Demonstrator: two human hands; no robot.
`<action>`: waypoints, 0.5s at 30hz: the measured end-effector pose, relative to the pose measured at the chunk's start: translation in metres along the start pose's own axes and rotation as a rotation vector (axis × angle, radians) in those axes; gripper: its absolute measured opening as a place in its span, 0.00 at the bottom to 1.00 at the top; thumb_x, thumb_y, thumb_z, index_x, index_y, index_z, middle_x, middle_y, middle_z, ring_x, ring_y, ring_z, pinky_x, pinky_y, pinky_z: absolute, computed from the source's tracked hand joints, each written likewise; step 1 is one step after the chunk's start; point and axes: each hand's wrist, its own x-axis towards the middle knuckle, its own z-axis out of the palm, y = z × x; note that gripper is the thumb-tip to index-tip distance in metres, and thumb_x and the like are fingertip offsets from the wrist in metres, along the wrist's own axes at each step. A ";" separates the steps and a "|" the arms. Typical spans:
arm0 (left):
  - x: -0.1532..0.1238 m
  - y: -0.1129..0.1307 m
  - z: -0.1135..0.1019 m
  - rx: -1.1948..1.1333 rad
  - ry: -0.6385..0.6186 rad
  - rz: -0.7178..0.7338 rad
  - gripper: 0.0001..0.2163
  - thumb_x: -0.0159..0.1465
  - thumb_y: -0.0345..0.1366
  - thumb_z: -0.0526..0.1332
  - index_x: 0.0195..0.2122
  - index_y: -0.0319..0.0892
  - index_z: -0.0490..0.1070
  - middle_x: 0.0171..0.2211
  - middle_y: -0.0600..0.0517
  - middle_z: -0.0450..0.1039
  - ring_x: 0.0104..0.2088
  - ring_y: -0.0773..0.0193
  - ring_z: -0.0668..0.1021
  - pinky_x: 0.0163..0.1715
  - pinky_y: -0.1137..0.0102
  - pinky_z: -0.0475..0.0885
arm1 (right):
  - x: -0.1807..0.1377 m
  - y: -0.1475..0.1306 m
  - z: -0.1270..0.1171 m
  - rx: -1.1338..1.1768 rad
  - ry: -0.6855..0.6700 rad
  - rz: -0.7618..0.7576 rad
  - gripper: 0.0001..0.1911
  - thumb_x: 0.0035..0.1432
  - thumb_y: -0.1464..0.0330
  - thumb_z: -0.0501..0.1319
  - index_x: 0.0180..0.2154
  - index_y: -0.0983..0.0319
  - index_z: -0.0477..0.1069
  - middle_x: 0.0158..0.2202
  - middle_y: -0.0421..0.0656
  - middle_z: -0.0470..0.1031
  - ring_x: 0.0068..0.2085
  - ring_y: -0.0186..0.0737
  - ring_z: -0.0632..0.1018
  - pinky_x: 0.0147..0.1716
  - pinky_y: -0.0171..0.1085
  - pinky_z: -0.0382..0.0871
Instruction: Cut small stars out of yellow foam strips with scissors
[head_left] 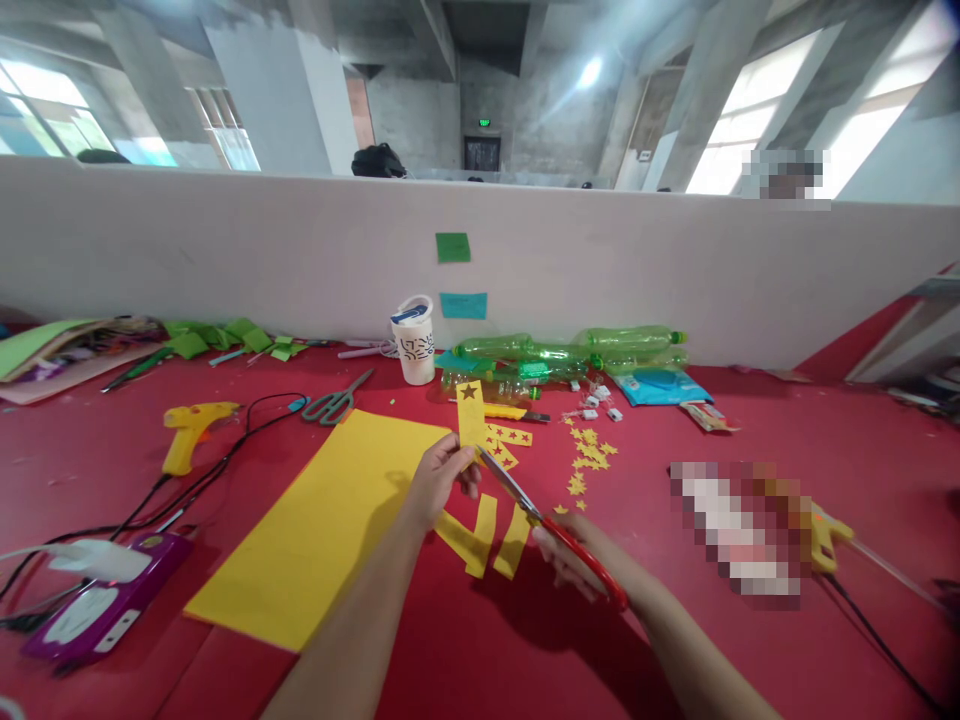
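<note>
Between the thumb and fingers of my left hand (444,475) is an upright yellow paper strip (470,415) with a star-shaped hole near its top. My right hand (570,555) grips red-handled scissors (581,558), whose blade tips touch or nearly touch the strip's lower right edge. Behind the strip lie more yellow strips with star holes (510,435). Plain yellow strips (486,530) rest on the red table under my hands. Small cut yellow stars (591,450) are scattered to the right. A large yellow sheet (300,540) lies beside my left forearm.
Green plastic bottles (562,355) and a white cup (415,345) stand along the white partition (300,250). A yellow glue gun (187,435), grey-green scissors (334,402) and a purple power strip (109,600) with cables lie left. Another glue gun (829,535) is at right.
</note>
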 end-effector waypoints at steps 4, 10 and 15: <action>0.000 -0.002 0.002 -0.038 -0.035 -0.041 0.09 0.56 0.41 0.56 0.29 0.39 0.65 0.20 0.55 0.68 0.16 0.70 0.70 0.17 0.74 0.63 | 0.003 0.004 0.002 0.018 0.022 -0.010 0.21 0.53 0.51 0.51 0.23 0.62 0.60 0.13 0.32 0.58 0.10 0.24 0.59 0.11 0.27 0.58; 0.002 -0.004 0.000 -0.086 0.001 -0.012 0.08 0.56 0.39 0.56 0.29 0.39 0.66 0.22 0.54 0.69 0.17 0.71 0.71 0.19 0.74 0.63 | 0.005 0.009 0.001 -0.007 0.034 -0.006 0.21 0.53 0.51 0.52 0.23 0.62 0.59 0.14 0.33 0.59 0.11 0.25 0.61 0.09 0.25 0.54; 0.001 -0.004 -0.001 -0.097 0.000 0.007 0.08 0.56 0.38 0.56 0.29 0.38 0.66 0.22 0.53 0.69 0.18 0.71 0.71 0.20 0.74 0.64 | 0.001 0.007 -0.001 -0.026 0.023 -0.027 0.19 0.55 0.53 0.51 0.25 0.63 0.62 0.15 0.33 0.61 0.12 0.24 0.61 0.15 0.28 0.61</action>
